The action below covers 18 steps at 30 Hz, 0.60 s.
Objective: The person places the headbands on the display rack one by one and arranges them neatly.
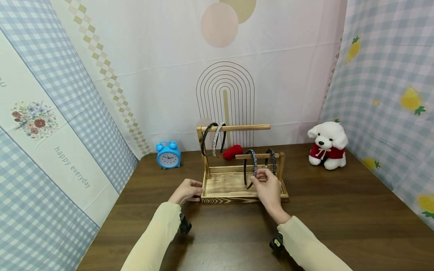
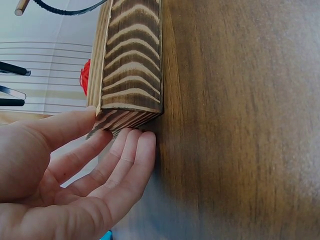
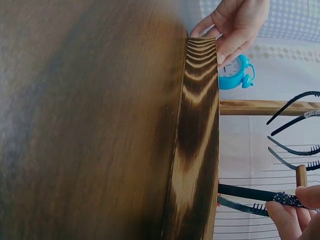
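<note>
A wooden headband stand has a shallow tray base, a tall bar on the left and a lower bar on the right. My left hand is at the tray's left end; in the left wrist view its fairly straight fingers touch the end wall, the thumb at the top rim. On the lower bar hangs a sparkly blue-grey headband, and my right hand pinches its near arm between thumb and fingers. Another dark jewelled headband hangs beside it, nearer the post, partly behind that hand.
From the tall bar hang a black headband and a silver one. Behind the stand lies a red yarn bundle. A blue alarm clock stands left, a white plush dog right, on the brown table.
</note>
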Each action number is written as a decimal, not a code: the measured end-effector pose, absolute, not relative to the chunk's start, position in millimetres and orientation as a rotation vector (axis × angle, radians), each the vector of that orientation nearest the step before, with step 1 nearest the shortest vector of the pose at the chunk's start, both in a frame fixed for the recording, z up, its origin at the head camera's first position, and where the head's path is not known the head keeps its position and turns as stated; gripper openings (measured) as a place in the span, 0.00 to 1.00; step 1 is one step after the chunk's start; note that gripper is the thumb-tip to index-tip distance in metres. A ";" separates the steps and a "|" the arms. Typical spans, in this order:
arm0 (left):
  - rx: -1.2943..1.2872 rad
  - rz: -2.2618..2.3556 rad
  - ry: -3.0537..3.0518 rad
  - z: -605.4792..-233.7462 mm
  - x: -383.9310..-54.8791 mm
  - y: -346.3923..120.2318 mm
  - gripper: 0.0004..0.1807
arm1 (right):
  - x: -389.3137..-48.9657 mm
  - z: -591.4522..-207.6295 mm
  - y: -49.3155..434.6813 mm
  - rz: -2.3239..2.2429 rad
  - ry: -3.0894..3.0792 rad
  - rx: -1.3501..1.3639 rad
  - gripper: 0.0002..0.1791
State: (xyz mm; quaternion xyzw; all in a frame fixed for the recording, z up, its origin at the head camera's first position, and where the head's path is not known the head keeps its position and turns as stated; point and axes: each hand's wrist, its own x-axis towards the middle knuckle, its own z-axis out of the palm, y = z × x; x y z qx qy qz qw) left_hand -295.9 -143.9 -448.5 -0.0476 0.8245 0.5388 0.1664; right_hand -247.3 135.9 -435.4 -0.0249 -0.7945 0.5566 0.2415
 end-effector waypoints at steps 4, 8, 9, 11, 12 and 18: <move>-0.137 1.533 2.345 -448.9 -296.7 -143.9 0.21 | -249.0 -435.6 137.6 1.463 -2.178 -0.092 0.10; -0.130 1.535 2.343 -448.7 -297.1 -144.0 0.21 | -250.4 -436.2 139.9 1.416 -2.179 -0.113 0.10; -0.130 1.531 2.345 -448.3 -296.9 -143.9 0.21 | -250.7 -436.2 140.4 1.414 -2.177 -0.118 0.10; -0.132 1.529 2.347 -447.8 -296.9 -143.8 0.21 | -251.3 -436.3 141.2 1.408 -2.178 -0.126 0.10; -0.132 1.529 2.348 -448.0 -297.0 -143.8 0.21 | -251.5 -436.2 141.5 1.405 -2.179 -0.131 0.10; -0.144 1.523 2.354 -449.5 -297.8 -144.0 0.21 | -252.1 -435.4 141.2 1.390 -2.205 -0.156 0.10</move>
